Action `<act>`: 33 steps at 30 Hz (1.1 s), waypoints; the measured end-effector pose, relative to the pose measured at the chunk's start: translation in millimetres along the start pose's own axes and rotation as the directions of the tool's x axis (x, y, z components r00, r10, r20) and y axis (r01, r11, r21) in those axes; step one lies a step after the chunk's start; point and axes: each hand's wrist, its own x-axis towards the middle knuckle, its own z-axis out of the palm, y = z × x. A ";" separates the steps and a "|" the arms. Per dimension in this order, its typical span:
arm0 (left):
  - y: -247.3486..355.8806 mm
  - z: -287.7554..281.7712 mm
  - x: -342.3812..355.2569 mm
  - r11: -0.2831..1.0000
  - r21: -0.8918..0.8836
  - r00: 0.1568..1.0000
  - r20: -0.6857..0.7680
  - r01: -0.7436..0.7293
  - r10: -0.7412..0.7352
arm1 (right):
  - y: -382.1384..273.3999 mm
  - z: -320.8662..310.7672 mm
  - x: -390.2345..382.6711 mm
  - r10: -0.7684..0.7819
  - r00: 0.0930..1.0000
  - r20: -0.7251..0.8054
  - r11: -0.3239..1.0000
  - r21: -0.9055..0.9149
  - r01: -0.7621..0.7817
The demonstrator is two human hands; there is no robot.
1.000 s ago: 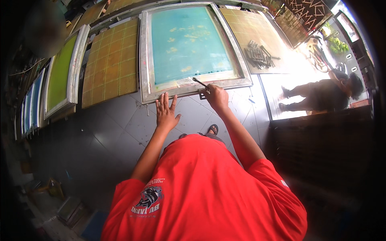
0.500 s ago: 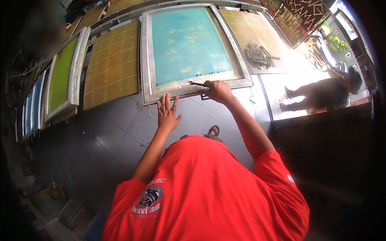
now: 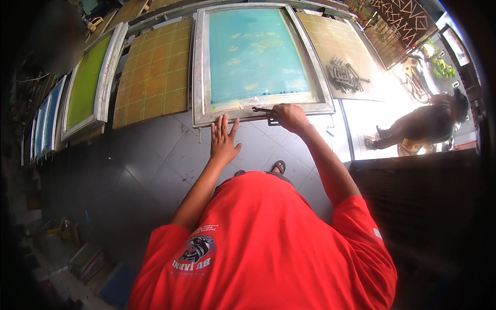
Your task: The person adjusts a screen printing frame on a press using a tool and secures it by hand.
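Note:
A screen with teal mesh (image 3: pixel 248 64) in a pale metal frame (image 3: pixel 199 77) lies in front of me, with faint pale flower shapes on the mesh. My left hand (image 3: pixel 223 142) has its fingers spread, fingertips at the frame's lower edge. My right hand (image 3: pixel 291 118) is closed on a dark wrench (image 3: pixel 262 110), which lies nearly level along the frame's lower bar. A dark slotted bracket (image 3: pixel 274 121) hangs at that bar just below the wrench, partly hidden by my hand.
A tan gridded board (image 3: pixel 147 77) and a green screen (image 3: pixel 88 77) stand to the left. A board (image 3: pixel 315 31) to the right holds several dark metal pieces (image 3: pixel 345 77). Another person (image 3: pixel 416 124) is at the far right by a bright doorway. Grey floor tiles (image 3: pixel 170 160) lie below.
The wrench has swung from slanting up-left to nearly level, my right hand turning with it. The surroundings sit a little further right in the picture. My left hand stays at the frame edge.

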 end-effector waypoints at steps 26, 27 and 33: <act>3.9 -2.4 2.5 1.000 -0.004 1.000 0.002 0.008 -0.008 | 14.8 -2.8 -20.1 0.272 0.956 -0.106 0.947 0.207 -0.246; 5.4 -2.3 1.9 1.000 -0.003 1.000 0.003 0.008 -0.008 | 14.2 2.0 -23.1 0.280 0.950 -0.136 0.943 0.223 -0.246; 1.5 -4.2 -0.6 0.999 -0.044 1.000 -0.014 0.000 -0.001 | 11.9 -11.3 -19.8 0.136 0.989 -0.062 0.965 0.234 -0.118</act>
